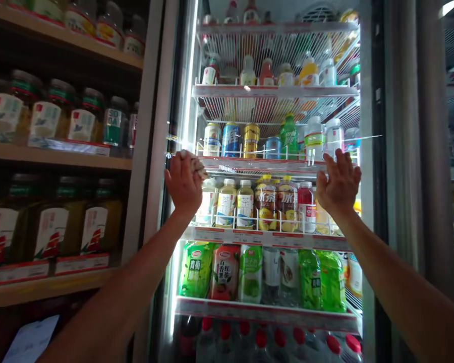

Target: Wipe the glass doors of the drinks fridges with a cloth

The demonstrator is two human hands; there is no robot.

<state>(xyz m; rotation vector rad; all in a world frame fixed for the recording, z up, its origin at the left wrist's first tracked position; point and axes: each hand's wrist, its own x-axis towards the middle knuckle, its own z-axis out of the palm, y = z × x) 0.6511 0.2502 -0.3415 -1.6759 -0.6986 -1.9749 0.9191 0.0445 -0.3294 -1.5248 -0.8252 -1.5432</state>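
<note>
Both my arms are raised toward a lit drinks fridge with a glass door (283, 174). My left hand (183, 184) is at the door's left side, its fingers bent round a crumpled beige cloth (199, 167) that shows at its right edge. My right hand (339, 181) is at the right side with fingers spread and nothing in it. Whether either palm touches the glass I cannot tell. Behind the door, between my hands, are canned drinks (251, 140) and tea bottles (245, 204) on wire shelves.
Left of the fridge, wooden shelves (56, 156) hold jars and large oil-coloured bottles (94, 222). A white paper (32, 340) is at the lower left. Lower fridge shelves carry green drink bottles (197, 269) and red-capped bottles (261, 340). A grey door frame (404, 151) stands at the right.
</note>
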